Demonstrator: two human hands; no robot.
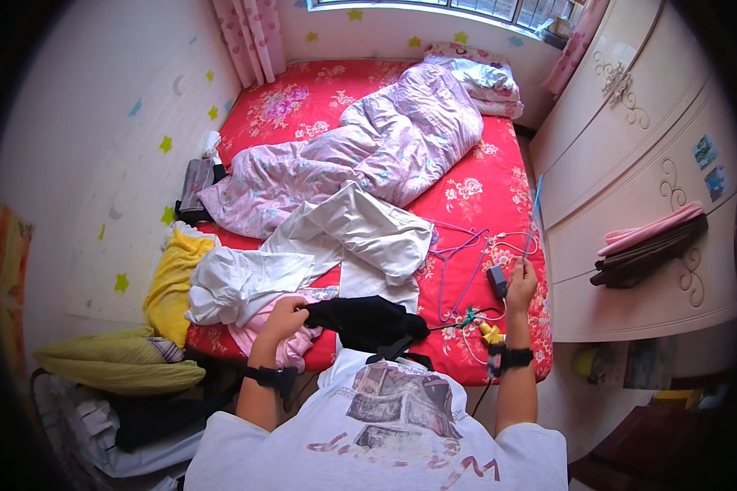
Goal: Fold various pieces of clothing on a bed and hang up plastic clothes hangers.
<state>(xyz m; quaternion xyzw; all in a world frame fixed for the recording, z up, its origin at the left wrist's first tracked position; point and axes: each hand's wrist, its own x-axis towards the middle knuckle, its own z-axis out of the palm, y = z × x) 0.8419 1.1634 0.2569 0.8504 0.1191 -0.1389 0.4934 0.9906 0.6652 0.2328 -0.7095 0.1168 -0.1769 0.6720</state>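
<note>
My left hand is closed on one end of a black garment, which stretches to the right in front of my body, above the bed's near edge. Raised at the right, my right hand grips a thin blue clothes hanger, seen nearly edge-on. Close to that hand a black power adapter lies with a white cable. Two or so purple hangers rest on the red sheet. White clothing and a pink garment lie beyond and beside my left hand.
The red flowered bed bears a crumpled lilac quilt and folded bedding. Yellow cloth drapes its left edge. A cream wardrobe stands on the right, a green cushion at the lower left.
</note>
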